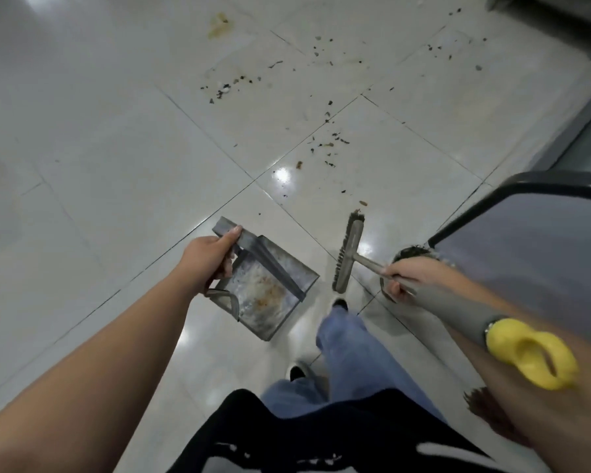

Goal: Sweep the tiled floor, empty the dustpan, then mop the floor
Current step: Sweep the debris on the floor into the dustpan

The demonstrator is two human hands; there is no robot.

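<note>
1. The tiled floor (116, 148) fills the view. Dark debris (328, 145) lies scattered from 12 to 2 o'clock of the person, and a yellowish stain (219, 25) sits at 11 o'clock, far out. Sweeping appears barely begun.
2. A dark bin (533, 240) with a grey liner stands at 3 o'clock, close by, probably so the dustpan can be emptied without walking.
3. The dustpan (270, 295) hangs at 12 o'clock, clear of the floor, its soiled tray facing up. The left hand (209, 257) grips the handle, fingers (231, 233) curled round it, thumb hidden. Carrying it tilted likely keeps residue inside.
4. The broom (348, 254) is at 1 o'clock, bristles angled toward the floor beside the dustpan, apart from it. Its grey shaft ends in a yellow cap (529, 356) near the forearm.
5. The right hand (406, 274) holds the shaft low, fingers wrapped tight, which gives short, controlled strokes.
</note>
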